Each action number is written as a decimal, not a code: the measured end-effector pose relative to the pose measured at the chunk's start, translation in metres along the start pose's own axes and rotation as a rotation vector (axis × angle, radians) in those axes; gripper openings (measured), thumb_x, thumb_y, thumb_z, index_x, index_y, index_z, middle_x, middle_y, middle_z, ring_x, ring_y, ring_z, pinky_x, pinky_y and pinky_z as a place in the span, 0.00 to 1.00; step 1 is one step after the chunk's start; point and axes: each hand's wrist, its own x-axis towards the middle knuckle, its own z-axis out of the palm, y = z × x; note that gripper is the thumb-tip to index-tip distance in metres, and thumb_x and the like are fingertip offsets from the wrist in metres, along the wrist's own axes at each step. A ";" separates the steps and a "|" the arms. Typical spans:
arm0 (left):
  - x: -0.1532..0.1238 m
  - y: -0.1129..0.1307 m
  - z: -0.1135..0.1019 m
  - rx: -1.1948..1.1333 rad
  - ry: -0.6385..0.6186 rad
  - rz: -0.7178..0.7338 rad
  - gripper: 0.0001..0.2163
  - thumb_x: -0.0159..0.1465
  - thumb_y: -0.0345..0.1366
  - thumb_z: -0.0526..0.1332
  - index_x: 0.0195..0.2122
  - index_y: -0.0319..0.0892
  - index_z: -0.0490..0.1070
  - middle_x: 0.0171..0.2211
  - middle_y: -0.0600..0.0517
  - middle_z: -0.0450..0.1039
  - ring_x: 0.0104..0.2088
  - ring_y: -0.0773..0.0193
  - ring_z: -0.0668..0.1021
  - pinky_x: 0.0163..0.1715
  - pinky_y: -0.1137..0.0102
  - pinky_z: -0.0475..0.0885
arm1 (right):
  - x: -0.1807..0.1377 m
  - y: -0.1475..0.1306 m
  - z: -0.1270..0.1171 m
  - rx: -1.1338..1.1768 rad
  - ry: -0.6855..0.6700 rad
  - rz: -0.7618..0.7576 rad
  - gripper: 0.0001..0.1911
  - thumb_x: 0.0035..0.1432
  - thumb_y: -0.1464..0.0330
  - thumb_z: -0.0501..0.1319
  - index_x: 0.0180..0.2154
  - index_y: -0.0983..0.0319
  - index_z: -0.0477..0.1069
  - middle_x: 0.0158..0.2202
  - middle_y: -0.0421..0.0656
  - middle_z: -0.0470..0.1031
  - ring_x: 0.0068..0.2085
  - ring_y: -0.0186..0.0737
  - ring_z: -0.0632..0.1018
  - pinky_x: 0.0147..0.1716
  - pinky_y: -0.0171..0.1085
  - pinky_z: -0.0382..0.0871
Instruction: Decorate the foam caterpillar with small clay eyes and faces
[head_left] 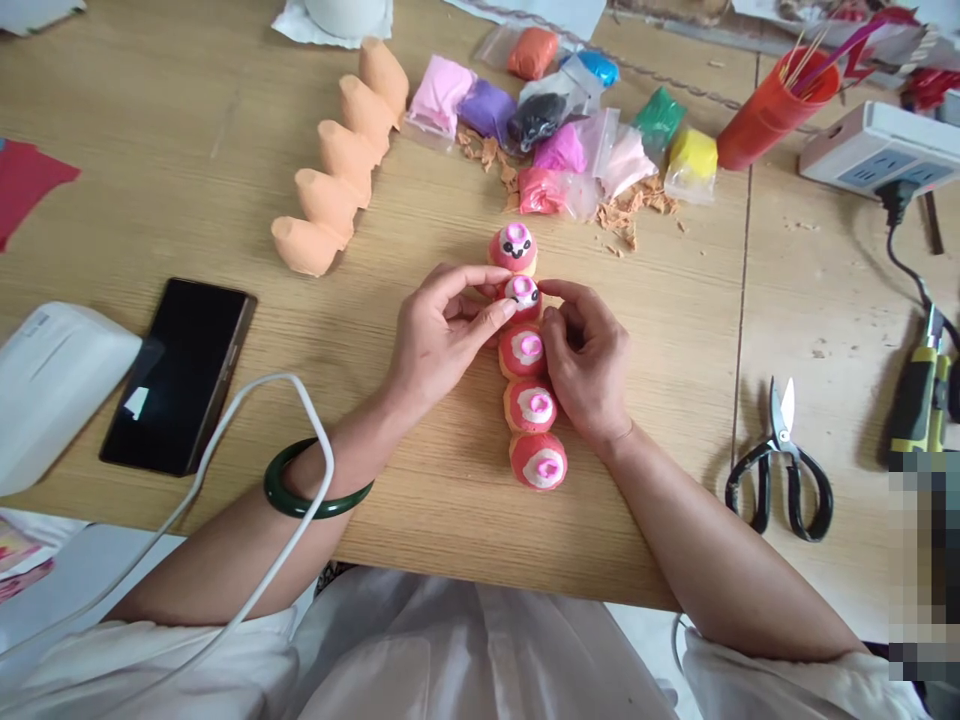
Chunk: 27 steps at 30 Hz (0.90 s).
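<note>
A row of red, clay-covered egg-carton cups [529,375] lies on the wooden table [187,170], each cup topped with white and pink rings. My left hand [439,335] pinches the second cup from the far end [523,293] from the left, thumb and forefinger on it. From the right, my right hand [589,360] curls its fingertips against the same cup. That cup has small black dots on its white top.
A bare orange egg-carton strip [341,160] lies at the back left. Bags of coloured clay [570,130] sit behind the cups. A black phone [180,375], a white cable [255,420], scissors [784,465], a red cup of sticks [772,110] and a power strip [877,150] surround the spot.
</note>
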 end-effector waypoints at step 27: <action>-0.011 -0.005 0.001 -0.031 0.009 0.063 0.11 0.66 0.36 0.66 0.48 0.41 0.82 0.50 0.46 0.81 0.47 0.62 0.84 0.50 0.68 0.83 | -0.002 0.003 -0.011 -0.293 0.092 0.074 0.09 0.60 0.68 0.56 0.36 0.60 0.76 0.23 0.37 0.71 0.24 0.34 0.68 0.28 0.36 0.61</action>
